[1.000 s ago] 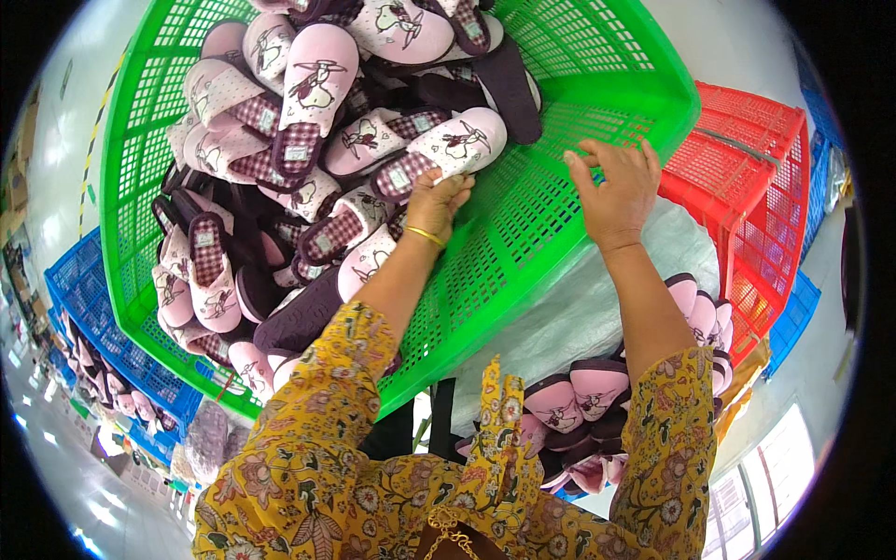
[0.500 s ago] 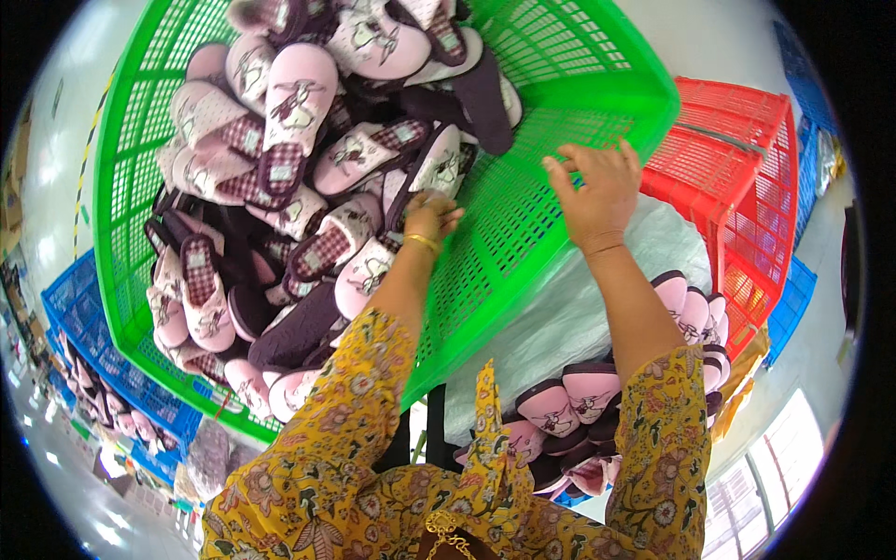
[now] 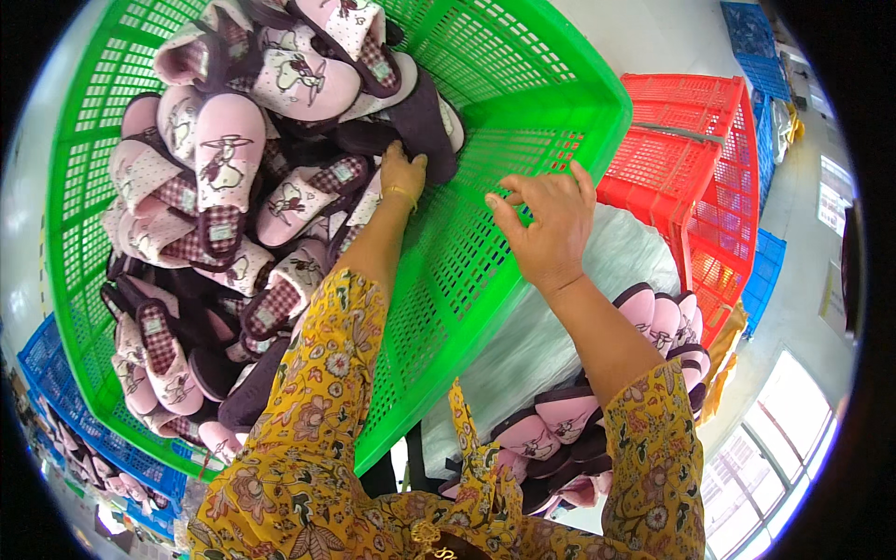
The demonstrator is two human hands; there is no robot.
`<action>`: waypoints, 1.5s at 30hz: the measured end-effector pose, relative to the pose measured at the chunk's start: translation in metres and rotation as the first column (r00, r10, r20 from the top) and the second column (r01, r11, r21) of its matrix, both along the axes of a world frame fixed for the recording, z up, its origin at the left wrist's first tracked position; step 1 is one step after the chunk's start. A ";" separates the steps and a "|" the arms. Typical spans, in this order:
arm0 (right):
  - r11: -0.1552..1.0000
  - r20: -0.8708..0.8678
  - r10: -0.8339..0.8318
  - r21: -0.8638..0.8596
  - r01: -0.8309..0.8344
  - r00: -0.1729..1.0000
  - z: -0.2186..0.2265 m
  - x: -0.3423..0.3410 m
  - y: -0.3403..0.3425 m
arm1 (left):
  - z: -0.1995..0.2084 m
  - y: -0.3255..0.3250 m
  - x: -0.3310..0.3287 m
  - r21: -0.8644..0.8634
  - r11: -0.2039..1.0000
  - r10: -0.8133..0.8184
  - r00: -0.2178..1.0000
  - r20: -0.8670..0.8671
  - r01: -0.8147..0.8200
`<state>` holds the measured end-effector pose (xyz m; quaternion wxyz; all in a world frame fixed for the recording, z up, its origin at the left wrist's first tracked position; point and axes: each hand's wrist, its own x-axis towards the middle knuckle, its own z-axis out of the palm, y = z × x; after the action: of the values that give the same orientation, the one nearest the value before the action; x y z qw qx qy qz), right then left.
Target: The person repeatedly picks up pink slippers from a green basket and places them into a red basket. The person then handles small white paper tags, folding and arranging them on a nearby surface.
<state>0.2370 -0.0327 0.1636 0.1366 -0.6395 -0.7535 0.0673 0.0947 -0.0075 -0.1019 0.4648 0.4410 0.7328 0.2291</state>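
The left hand (image 3: 401,177) digs among the pink slippers (image 3: 224,159), its grasp hidden. At three o'clock, the right hand (image 3: 546,219) rests loosely open on the green crate (image 3: 523,103). Picking seems underway; next, a firm grip on one slipper.

Only labels here are the little pale rectangular tags stitched on the slippers' insoles in the green crate, like one on a plaid insole (image 3: 152,326) at left and another (image 3: 353,174) up by the dark slippers, too tiny to read.
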 end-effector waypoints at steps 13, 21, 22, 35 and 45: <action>1.000 -0.028 0.018 0.008 -0.018 0.999 -0.003 0.005 -0.002 | 0.009 0.050 0.061 -0.405 0.911 -0.116 0.895 -0.430 -0.076; 0.998 -0.013 0.051 0.048 -0.051 0.999 -0.004 0.006 -0.001 | 0.006 0.052 0.042 -0.222 0.974 0.014 0.989 -0.146 -0.047; 0.998 -0.024 0.052 0.037 -0.051 0.998 -0.005 0.003 -0.002 | 0.008 0.052 0.039 -0.227 0.972 0.041 0.997 -0.071 -0.056; 0.997 -0.017 0.042 0.071 -0.040 0.999 -0.003 0.005 -0.004 | 0.182 -0.076 -0.078 0.365 0.794 -0.249 0.809 -0.532 0.485; 0.996 -0.025 0.040 0.078 -0.038 0.999 -0.002 0.002 -0.003 | 0.142 -0.156 -0.134 -0.029 0.878 -0.460 0.824 -0.330 0.478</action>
<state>0.2393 -0.0357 0.1615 0.1700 -0.6178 -0.7661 0.0495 -0.0391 -0.1631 0.0401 0.3664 0.6520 0.6618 0.0517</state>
